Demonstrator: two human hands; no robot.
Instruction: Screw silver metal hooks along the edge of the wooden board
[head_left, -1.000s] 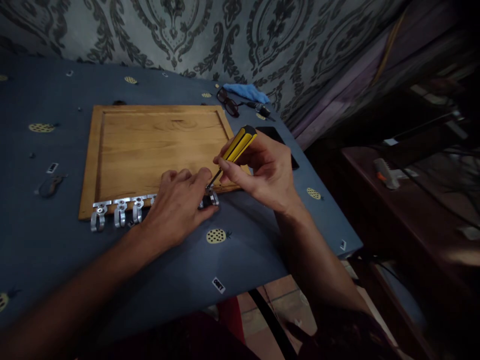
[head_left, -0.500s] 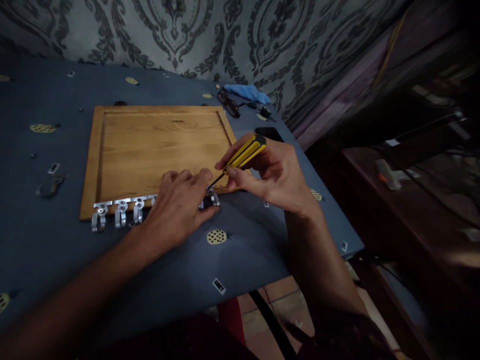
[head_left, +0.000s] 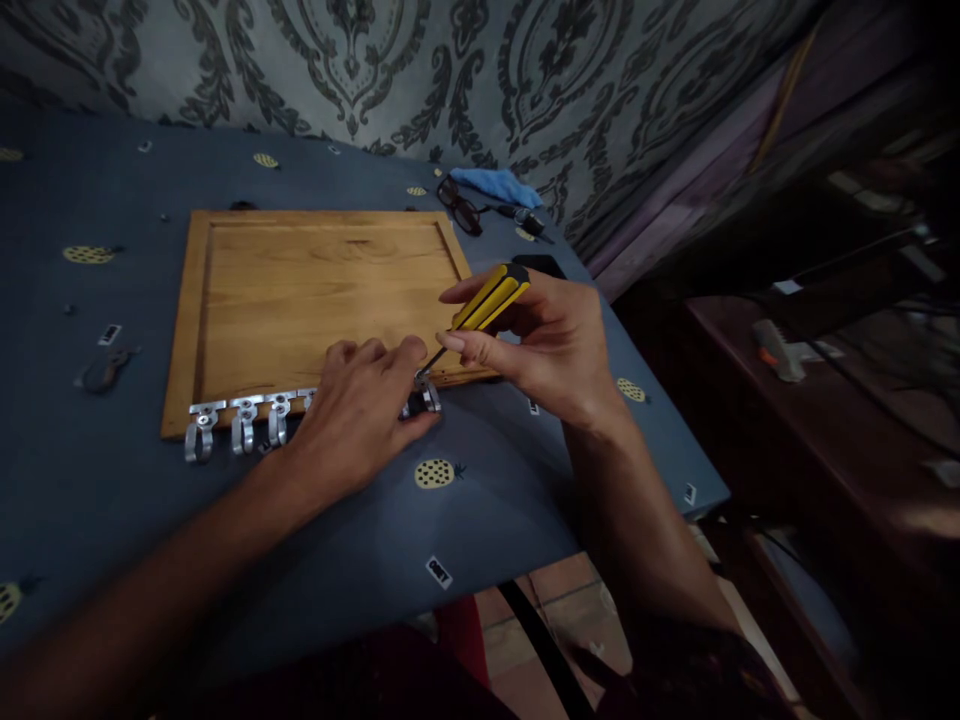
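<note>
A framed wooden board (head_left: pixel 322 300) lies on a blue table cover. Along its near edge runs a silver metal rack with several hooks (head_left: pixel 244 425). My left hand (head_left: pixel 360 400) is closed around the right part of the rack and presses it against the board's edge, hiding the middle hooks. My right hand (head_left: pixel 551 335) holds a yellow and black screwdriver (head_left: pixel 491 298) by its handle, tilted down to the left. The screwdriver's tip meets the rack at its right end, beside my left fingertips.
Behind the board's right corner are sunglasses (head_left: pixel 459 207), a blue cloth (head_left: pixel 496 186) and a black object (head_left: pixel 529 220). A grey metal piece (head_left: pixel 106 370) lies left of the board. The table's edge (head_left: pixel 637 530) runs at the lower right.
The fingers of my right hand have shifted on the screwdriver handle, opening a little and moving slightly right. My left hand stays at the rack.
</note>
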